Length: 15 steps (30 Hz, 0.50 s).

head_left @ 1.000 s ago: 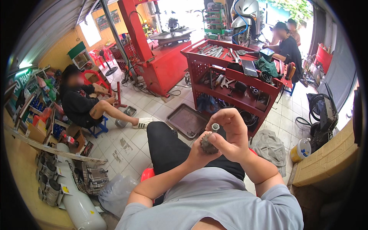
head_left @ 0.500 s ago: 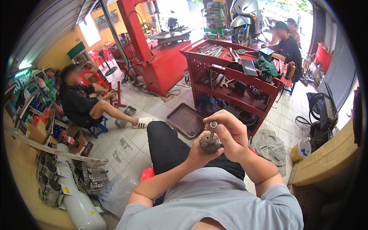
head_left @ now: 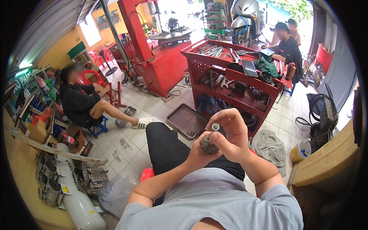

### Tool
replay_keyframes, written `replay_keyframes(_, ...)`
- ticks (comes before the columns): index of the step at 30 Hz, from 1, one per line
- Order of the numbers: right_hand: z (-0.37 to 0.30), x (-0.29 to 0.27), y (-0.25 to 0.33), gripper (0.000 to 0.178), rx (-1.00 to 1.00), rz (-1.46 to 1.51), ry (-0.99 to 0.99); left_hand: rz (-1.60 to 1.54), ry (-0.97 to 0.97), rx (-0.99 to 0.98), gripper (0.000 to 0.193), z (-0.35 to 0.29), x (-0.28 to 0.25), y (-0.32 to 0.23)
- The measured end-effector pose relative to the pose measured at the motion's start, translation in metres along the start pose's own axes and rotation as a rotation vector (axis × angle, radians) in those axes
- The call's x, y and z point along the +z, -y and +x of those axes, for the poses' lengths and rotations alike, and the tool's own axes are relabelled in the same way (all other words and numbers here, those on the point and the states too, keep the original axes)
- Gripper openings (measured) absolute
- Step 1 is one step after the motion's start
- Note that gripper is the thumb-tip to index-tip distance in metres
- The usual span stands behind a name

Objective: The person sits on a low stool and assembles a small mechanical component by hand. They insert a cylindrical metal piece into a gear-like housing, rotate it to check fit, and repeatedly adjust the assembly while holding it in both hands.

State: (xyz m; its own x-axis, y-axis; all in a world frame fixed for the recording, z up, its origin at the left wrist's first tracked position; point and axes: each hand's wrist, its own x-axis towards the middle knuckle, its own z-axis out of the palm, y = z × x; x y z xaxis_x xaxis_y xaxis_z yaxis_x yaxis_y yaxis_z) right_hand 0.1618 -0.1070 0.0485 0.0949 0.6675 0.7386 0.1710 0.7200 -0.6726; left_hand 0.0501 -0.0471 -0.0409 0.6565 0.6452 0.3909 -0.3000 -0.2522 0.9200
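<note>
Above my lap, my left hand [head_left: 196, 156] is wrapped round a dark, greasy metal gear [head_left: 207, 145] with teeth along its rim and small holes in its face. My right hand [head_left: 234, 138] pinches a bolt-like metal piece [head_left: 215, 127] between thumb and bent fingers, its pale round head facing up. The right thumb lies across the gear's right side and hides the piece's lower part. Whether the piece sits in the gear cannot be seen.
A red tool trolley [head_left: 234, 85] with wrenches stands ahead, beside a metal drip tray [head_left: 187, 120] on the tiles. One person [head_left: 78, 97] sits at left on a blue stool; others sit far right. A grey cloth [head_left: 269, 150] and a bucket [head_left: 300, 150] lie right.
My right thumb and fingers have shifted over the bolt-like piece, covering its shank, which showed before. Its head has moved slightly right and down. My left hand keeps its hold on the gear.
</note>
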Motion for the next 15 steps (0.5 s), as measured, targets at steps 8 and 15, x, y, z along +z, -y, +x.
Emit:
replay_keyframes(8, 0.001, 0.000, 0.003, 0.025, -0.005, 0.030, -0.013, 0.037, 0.015, 0.014, 0.041, 0.000, 0.000, -0.003)
replay_keyframes(15, 0.004, -0.014, 0.000, 0.024, -0.042, -0.108, 0.162, 0.068, 0.002, 0.056, 0.038, 0.002, 0.001, -0.001)
